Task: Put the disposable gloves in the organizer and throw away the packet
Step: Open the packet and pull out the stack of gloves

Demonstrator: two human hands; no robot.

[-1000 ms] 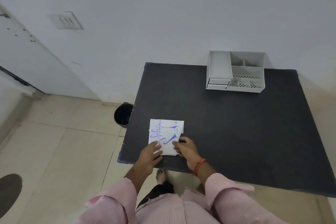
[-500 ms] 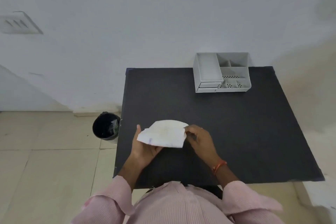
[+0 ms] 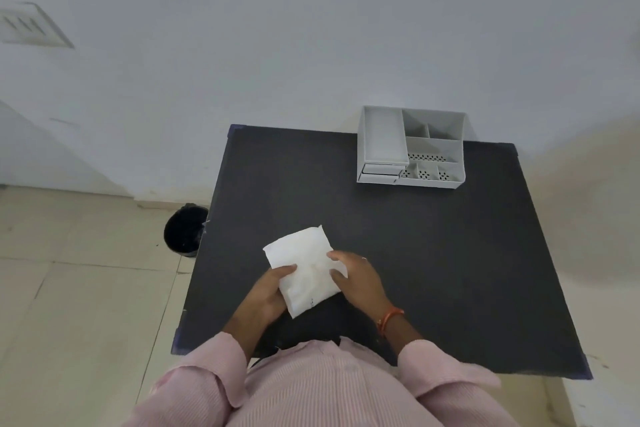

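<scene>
A white paper packet [image 3: 304,267] of disposable gloves is held above the near left part of the black table [image 3: 450,253], its plain side up. My left hand [image 3: 266,295] grips its lower left edge, thumb on top. My right hand [image 3: 356,277] pinches its right edge. The gloves themselves are hidden inside. A grey plastic organizer [image 3: 412,147] with several open compartments and small drawers stands at the far edge of the table, against the wall.
A small black bin [image 3: 183,230] stands on the tiled floor just left of the table's far left side. A white wall runs behind the table. My pink sleeves fill the bottom of the view.
The packet has been lifted off the table and turned over, so its blue print no longer shows. Both hands now hold it higher and nearer the table's middle.
</scene>
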